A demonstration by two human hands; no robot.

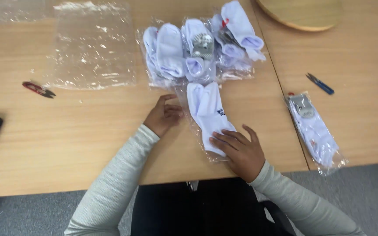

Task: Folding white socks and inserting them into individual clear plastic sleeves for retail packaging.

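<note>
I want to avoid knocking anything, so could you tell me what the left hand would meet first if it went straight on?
Probably the white sock pair in its clear bag, just beyond the left hand.

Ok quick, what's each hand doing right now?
Left hand: fingers curled at the edge of the bagged white socks, grip unclear.
Right hand: open, flat, pressing down on the socks' lower end.

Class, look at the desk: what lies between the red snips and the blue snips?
In the head view, between red snips and blue snips: empty clear bags and bagged white socks.
</note>
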